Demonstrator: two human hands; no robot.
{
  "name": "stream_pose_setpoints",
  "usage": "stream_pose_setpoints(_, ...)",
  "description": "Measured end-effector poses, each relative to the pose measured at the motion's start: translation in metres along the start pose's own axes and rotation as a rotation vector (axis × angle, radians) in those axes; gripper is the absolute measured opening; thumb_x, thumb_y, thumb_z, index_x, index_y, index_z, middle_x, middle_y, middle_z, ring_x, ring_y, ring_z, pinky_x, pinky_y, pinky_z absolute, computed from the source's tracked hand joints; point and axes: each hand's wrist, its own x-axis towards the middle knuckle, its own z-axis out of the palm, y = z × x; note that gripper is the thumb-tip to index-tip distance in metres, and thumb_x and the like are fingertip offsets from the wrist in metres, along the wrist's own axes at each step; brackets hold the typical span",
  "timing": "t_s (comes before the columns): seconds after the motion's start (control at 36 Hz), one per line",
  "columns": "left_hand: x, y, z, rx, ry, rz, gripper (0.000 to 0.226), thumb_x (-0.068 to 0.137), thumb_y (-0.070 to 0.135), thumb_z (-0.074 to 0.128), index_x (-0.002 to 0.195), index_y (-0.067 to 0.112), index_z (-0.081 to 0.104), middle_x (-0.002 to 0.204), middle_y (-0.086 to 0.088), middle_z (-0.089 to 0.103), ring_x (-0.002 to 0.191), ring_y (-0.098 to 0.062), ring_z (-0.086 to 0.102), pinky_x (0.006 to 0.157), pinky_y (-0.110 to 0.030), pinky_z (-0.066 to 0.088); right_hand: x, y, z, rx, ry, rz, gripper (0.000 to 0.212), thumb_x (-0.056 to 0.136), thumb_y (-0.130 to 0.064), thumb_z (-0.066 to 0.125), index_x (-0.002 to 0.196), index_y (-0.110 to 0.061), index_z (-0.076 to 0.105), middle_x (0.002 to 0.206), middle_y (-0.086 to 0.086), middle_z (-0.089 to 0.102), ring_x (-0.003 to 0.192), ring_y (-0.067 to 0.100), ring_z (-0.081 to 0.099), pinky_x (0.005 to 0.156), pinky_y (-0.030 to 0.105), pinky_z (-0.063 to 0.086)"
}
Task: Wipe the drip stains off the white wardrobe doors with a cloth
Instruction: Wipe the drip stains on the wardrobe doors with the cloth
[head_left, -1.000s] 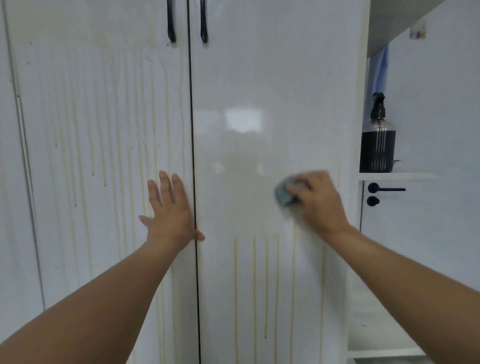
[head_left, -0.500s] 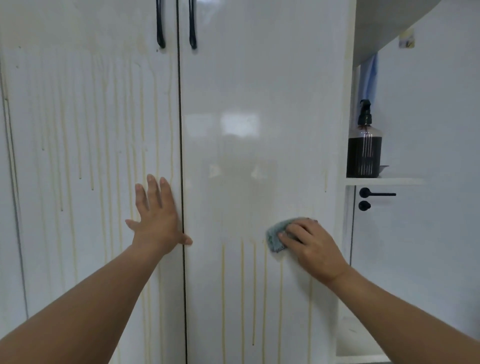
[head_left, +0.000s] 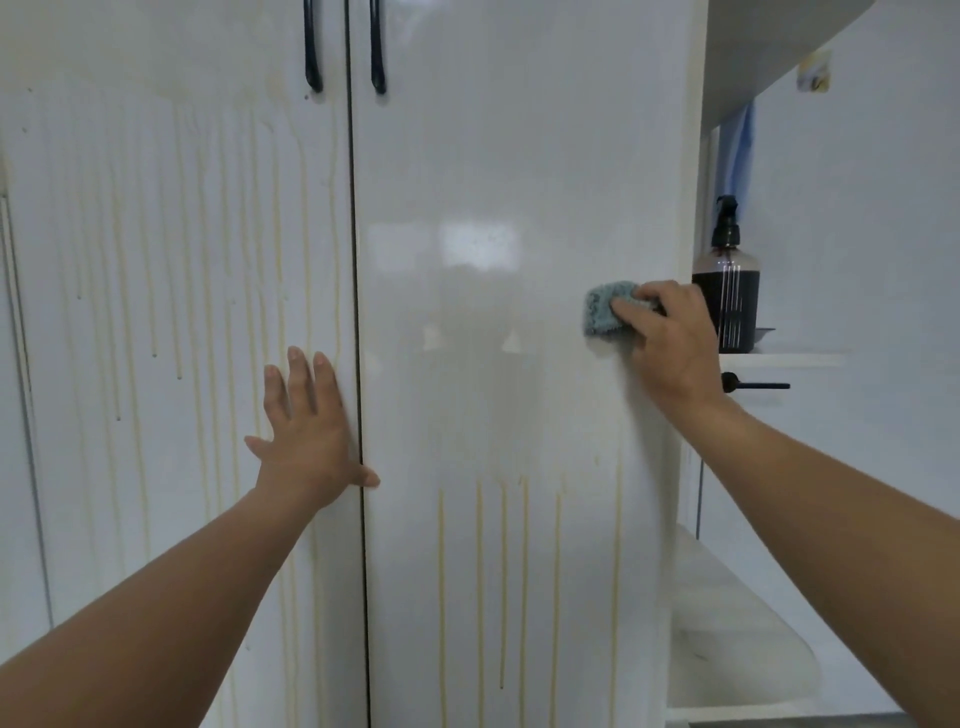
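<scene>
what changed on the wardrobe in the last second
The right hand, gripping the cloth, wiped down the right door, then back up and rightward toward its outer edge. The left hand stayed flat on the left door; the lower drip streaks remain.

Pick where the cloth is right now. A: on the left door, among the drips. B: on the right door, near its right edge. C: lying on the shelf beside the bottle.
B: the right hand holds the cloth against the right door, close to its right edge.
</scene>
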Motion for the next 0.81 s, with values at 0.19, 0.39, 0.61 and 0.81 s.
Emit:
stream_pose_setpoints(0.19, -0.001, -0.002, 0.002, -0.013, -0.001, 0.013, 0.164, 0.059, 0.044, 0.098, 0.154, 0.024, -0.034, 0.156, 0.006, -0.049, 0.148, -0.028, -0.041, 0.112, -0.08, 0.016, -0.117, -0.007, 0.005, -0.009, -0.12, -0.065, 0.037, 0.079, -0.002, 0.082, 0.116, -0.004, 0.075, 0.116, 0.018, 0.065, 0.106, 0.034, 0.051, 0.079, 0.042, 0.054)
stream_pose_setpoints(0.39, 0.0, -0.005, 0.002, -0.01, 0.009, 0.023, 0.165, 0.059, 0.046, 0.098, 0.154, 0.024, -0.034, 0.156, 0.006, -0.049, 0.148, -0.028, -0.04, 0.111, -0.08, 0.017, -0.114, -0.002, -0.003, 0.112, -0.212, -0.124, 0.045, 0.07, 0.005, 0.088, 0.11, -0.011, 0.074, 0.109, 0.017, 0.067, 0.103, 0.033, 0.052, 0.075, 0.042, 0.056)
stream_pose_setpoints(0.61, -0.001, -0.003, 0.001, -0.005, 0.0, 0.025, 0.164, 0.059, 0.046, 0.098, 0.154, 0.023, -0.034, 0.157, 0.006, -0.048, 0.148, -0.029, -0.04, 0.111, -0.08, 0.017, -0.04, 0.016, -0.007, -0.02, -0.05, 0.108, 0.029, 0.087, 0.006, 0.07, 0.114, -0.003, 0.073, 0.112, 0.022, 0.063, 0.1, 0.045, 0.055, 0.073, 0.045, 0.052)
stream_pose_setpoints(0.81, -0.002, -0.005, 0.001, -0.009, 0.011, 0.027, 0.165, 0.058, 0.046, 0.098, 0.154, 0.024, -0.034, 0.157, 0.006, -0.048, 0.149, -0.029, -0.039, 0.111, -0.081, 0.018, -0.134, -0.011, -0.011, 0.056, -0.235, 0.141, 0.019, 0.097, -0.015, 0.064, 0.116, -0.018, 0.068, 0.111, -0.013, 0.058, 0.11, 0.014, 0.047, 0.087, 0.032, 0.04)
